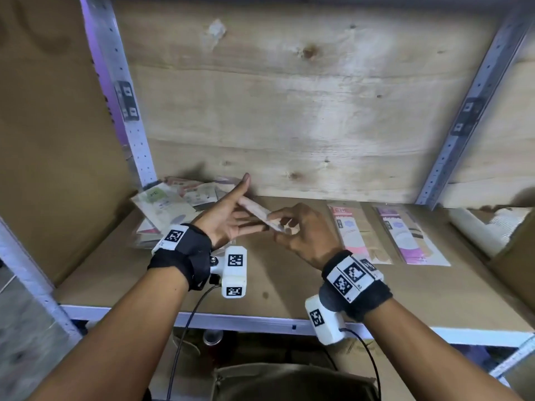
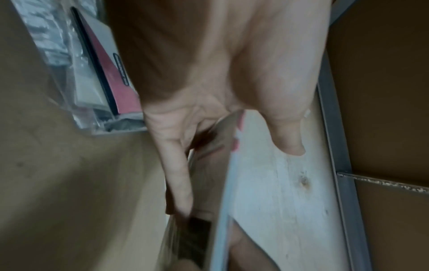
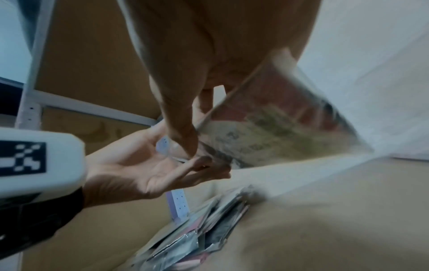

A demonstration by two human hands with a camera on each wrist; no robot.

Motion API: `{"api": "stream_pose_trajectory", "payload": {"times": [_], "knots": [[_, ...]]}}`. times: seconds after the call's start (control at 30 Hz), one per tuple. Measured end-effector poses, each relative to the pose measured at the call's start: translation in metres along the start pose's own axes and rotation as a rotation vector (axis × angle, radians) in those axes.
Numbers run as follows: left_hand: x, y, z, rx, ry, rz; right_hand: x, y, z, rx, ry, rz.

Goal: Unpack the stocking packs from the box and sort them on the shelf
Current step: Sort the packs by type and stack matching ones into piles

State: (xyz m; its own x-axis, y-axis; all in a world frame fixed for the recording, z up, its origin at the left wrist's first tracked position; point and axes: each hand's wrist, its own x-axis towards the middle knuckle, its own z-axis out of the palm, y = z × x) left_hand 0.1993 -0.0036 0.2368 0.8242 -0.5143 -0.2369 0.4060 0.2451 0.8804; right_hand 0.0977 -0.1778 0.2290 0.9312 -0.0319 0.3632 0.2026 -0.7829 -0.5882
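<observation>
A flat stocking pack (image 1: 257, 210) with pink print hangs over the middle of the cardboard shelf (image 1: 275, 287). My right hand (image 1: 285, 224) pinches its near end between thumb and fingers. My left hand (image 1: 231, 217) is spread beside it, thumb pointing up and straight fingers lying against the pack. The right wrist view shows the blurred pack (image 3: 274, 128) above the left palm (image 3: 148, 168). Its edge (image 2: 226, 183) runs between thumb and fingers in the left wrist view. A loose pile of packs (image 1: 168, 204) lies at the back left. A pink pack (image 1: 356, 233) and a purple pack (image 1: 411, 235) lie side by side on the right.
Plywood (image 1: 289, 111) closes the back of the shelf between two perforated metal uprights (image 1: 136, 134) (image 1: 463, 125). A cardboard panel (image 1: 58, 140) stands at the left. At the far right a cardboard box (image 1: 518, 244) holds white rolled items (image 1: 477, 230). The metal front rail (image 1: 260, 322) edges the shelf.
</observation>
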Motion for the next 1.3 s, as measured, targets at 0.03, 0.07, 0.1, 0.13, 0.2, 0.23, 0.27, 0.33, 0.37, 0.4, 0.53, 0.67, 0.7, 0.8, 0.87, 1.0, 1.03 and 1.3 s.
{"api": "stream_pose_trajectory", "payload": {"times": [0.03,0.07,0.1,0.13,0.2,0.23,0.27,0.33,0.37,0.4,0.53,0.67,0.7,0.8,0.87,1.0,1.03,1.3], "knots": [[0.003,-0.002,0.002,0.001,0.013,0.016,-0.001,0.001,0.001,-0.021,-0.02,-0.011],[0.006,-0.004,0.004,0.007,0.041,0.028,-0.003,0.002,0.001,-0.028,-0.04,-0.007],[0.009,-0.007,0.005,0.022,0.082,0.041,-0.004,0.004,0.0,-0.02,-0.064,0.007],[0.012,-0.011,0.005,0.041,0.13,0.052,-0.006,0.007,-0.001,-0.003,-0.093,0.022],[0.017,-0.017,0.005,0.079,0.202,0.063,-0.007,0.017,-0.006,0.045,-0.119,0.041],[0.019,-0.019,0.004,0.09,0.214,0.061,-0.008,0.023,-0.008,0.071,-0.102,0.059],[0.021,-0.021,0.004,0.095,0.21,0.055,-0.008,0.029,-0.012,0.088,-0.069,0.088],[0.023,-0.023,0.004,0.099,0.166,0.043,-0.008,0.044,-0.018,0.102,-0.006,0.194],[0.023,-0.023,0.004,0.1,0.139,0.036,-0.008,0.052,-0.021,0.149,-0.015,0.266],[0.024,-0.024,0.006,0.095,0.116,0.029,-0.009,0.058,-0.023,0.245,-0.055,0.34],[0.027,-0.031,0.011,0.12,0.082,0.009,-0.02,0.076,-0.027,0.66,-0.316,0.486],[0.036,-0.036,0.003,0.253,0.221,0.103,-0.028,0.084,-0.03,0.749,-0.375,0.49],[0.039,-0.037,-0.003,0.297,0.273,0.137,-0.029,0.087,-0.03,0.733,-0.391,0.485],[0.045,-0.038,-0.018,0.469,0.323,0.213,-0.031,0.096,-0.031,0.705,-0.439,0.48],[0.048,-0.039,-0.024,0.604,0.3,0.253,-0.034,0.102,-0.034,0.678,-0.478,0.473],[0.052,-0.041,-0.022,0.859,0.291,0.328,-0.04,0.111,-0.037,0.675,-0.533,0.424],[0.052,-0.041,-0.02,0.943,0.299,0.367,-0.041,0.113,-0.038,0.679,-0.532,0.417],[0.048,-0.042,-0.017,1.038,0.256,0.354,-0.051,0.117,-0.041,0.701,-0.529,0.362]]}}
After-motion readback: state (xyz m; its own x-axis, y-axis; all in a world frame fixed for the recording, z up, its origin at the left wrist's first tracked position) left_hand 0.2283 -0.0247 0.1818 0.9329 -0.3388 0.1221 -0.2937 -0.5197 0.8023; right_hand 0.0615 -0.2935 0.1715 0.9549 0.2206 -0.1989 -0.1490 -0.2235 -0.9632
